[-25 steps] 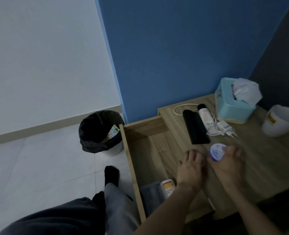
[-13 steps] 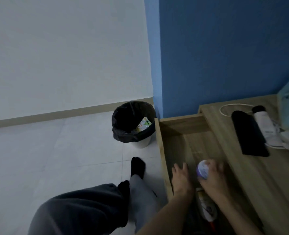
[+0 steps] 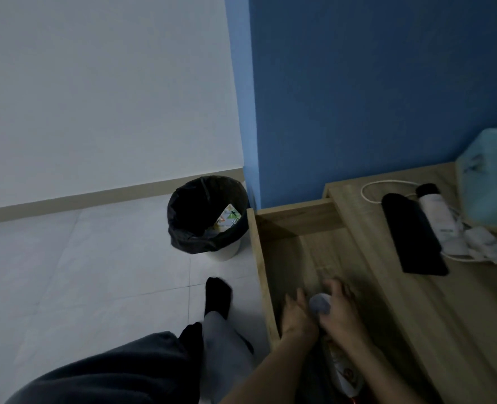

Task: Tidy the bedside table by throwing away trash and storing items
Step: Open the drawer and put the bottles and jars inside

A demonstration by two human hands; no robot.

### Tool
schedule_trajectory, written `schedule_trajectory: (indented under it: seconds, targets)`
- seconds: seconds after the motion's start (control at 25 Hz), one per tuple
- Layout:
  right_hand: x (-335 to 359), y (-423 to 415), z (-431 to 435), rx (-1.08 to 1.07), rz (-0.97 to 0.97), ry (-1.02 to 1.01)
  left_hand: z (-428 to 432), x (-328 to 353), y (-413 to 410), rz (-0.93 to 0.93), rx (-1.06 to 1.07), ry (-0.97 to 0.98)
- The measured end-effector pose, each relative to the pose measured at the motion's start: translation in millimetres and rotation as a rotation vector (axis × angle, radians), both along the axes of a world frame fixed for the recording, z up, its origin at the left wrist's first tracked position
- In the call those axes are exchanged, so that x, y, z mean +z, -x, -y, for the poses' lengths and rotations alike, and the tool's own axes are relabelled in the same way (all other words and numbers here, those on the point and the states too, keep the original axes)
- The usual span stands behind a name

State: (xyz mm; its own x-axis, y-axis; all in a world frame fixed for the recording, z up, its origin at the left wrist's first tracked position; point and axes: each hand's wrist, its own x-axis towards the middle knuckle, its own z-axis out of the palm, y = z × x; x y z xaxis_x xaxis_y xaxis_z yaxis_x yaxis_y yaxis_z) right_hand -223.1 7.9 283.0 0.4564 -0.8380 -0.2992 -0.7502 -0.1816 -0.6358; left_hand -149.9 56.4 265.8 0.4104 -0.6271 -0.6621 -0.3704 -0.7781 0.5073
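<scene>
there was one view only, from a camera worn on the person's head, so no second view shared anything with it. it looked forward and steeply down. it sat close above the open drawer (image 3: 305, 258) at the near right, where both forearms entered from the bottom edge. the table top (image 3: 416, 301) ran off the right edge. the bin (image 3: 206, 217) stood farther off at the middle, with floor at left and walls filling the far upper half.

Both hands low and close together, left hand (image 3: 296, 316) fingers spread, right hand (image 3: 342, 312) curled
</scene>
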Motion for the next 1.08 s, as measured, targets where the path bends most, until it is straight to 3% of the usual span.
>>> schedule_trajectory:
  seconds: [0.16, 0.28, 0.4, 0.48, 0.56, 0.72, 1.08]
  targets:
    - [78, 34, 25, -0.199, 0.365, 0.573, 29, 48, 13, 0.214, 0.135, 0.498]
    - [95, 80, 69, -0.375, 0.332, 0.762, 67, 98, 43, 0.208, -0.087, 0.797]
    - [88, 97, 113, -0.346, 0.098, 0.618, 97, 108, 69, 0.239, -0.491, 0.685]
    - [83, 97, 134, -0.166, -0.124, 0.500, 105, 100, 76, 0.298, -0.599, 0.559]
    - [77, 101, 143, -0.035, -0.228, 0.438, 104, 98, 81, 0.345, -0.568, 0.547]
    - [66, 117, 130, -0.258, -0.250, 0.542, 98, 102, 88, 0.330, -0.473, 0.546]
    - [75, 134, 113, -0.334, -0.409, 0.688, 84, 99, 88, 0.344, -0.324, 0.590]
